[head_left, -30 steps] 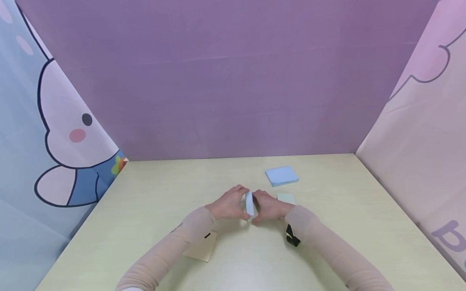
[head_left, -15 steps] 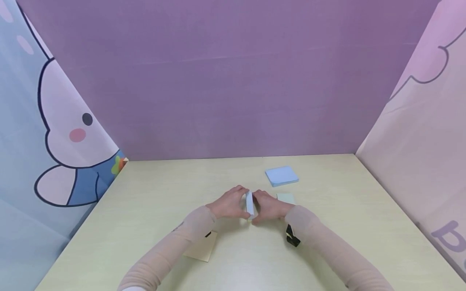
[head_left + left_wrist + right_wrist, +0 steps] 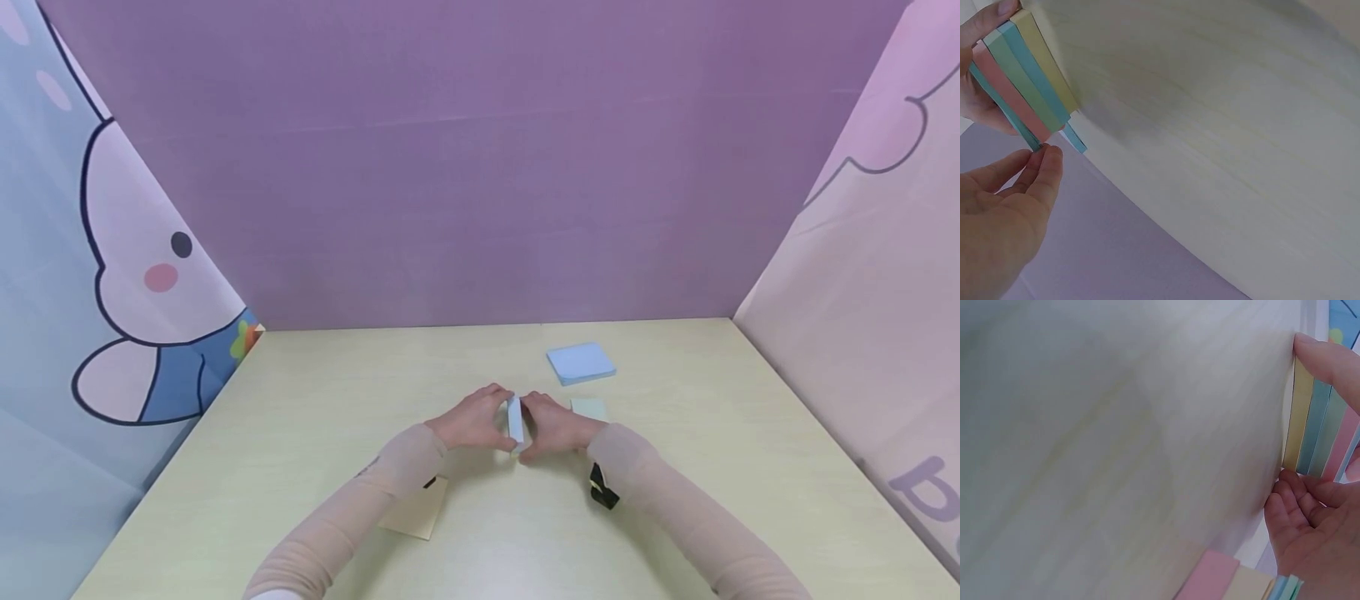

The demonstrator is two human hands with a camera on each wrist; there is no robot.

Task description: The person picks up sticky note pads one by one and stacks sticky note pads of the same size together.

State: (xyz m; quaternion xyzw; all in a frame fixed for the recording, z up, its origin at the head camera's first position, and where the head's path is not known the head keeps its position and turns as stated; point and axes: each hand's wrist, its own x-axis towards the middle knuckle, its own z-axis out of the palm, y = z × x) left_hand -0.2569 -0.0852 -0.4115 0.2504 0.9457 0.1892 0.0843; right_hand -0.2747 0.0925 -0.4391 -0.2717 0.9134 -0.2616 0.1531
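Observation:
Between my two hands a stack of colored sticky notes stands on edge near the middle of the table. Its layers show yellow, blue, green and pink in the left wrist view and in the right wrist view. With curled fingers and thumb, my left hand grips its far and near ends from the left. My right hand holds it from the right in the same way. A pale green pad lies just beyond the right wrist, partly hidden by it.
A light blue pad lies farther back on the pale table. A beige square is partly under the left forearm. A small black object sits by the right sleeve. Another multicolored stack shows low in the right wrist view.

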